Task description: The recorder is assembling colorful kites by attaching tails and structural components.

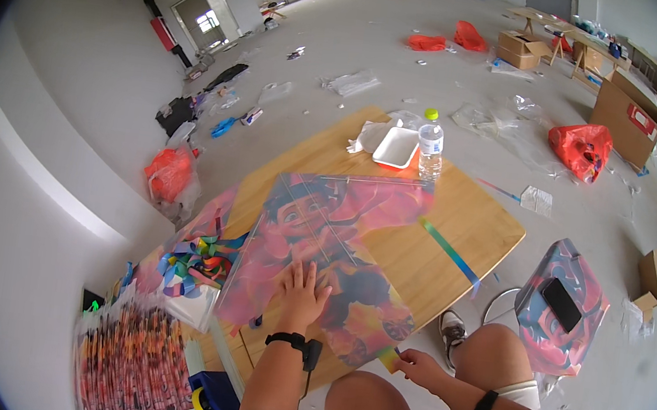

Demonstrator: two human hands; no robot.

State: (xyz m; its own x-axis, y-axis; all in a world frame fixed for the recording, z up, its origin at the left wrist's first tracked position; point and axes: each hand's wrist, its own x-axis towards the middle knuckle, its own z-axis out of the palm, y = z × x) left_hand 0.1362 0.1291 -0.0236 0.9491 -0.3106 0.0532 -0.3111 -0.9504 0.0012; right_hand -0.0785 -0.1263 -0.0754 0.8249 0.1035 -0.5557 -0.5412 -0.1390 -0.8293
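A large thin sheet (293, 225) printed in pink, orange and dark blue lies spread over the wooden table (476, 216), with straight thin lines running across it. My left hand (302, 294) rests flat on its middle, fingers stretched out. At the near right edge of the table my right hand (421, 370) pinches the end of a yellow-green ribbon (389, 359) beside the sheet's near corner. Farther along that edge lies a green-to-blue ribbon (450, 252). A heap of multicoloured ribbons (200, 263) sits at the table's left.
At the table's far end stand a water bottle (431, 154) and a white tray (397, 147). To my right a phone (561, 304) lies on a printed, covered seat (531, 339). Stacked printed packets (142, 363) stand at lower left, beside yellow tape (202, 407). Red bags (581, 149) and cartons (628, 120) litter the floor.
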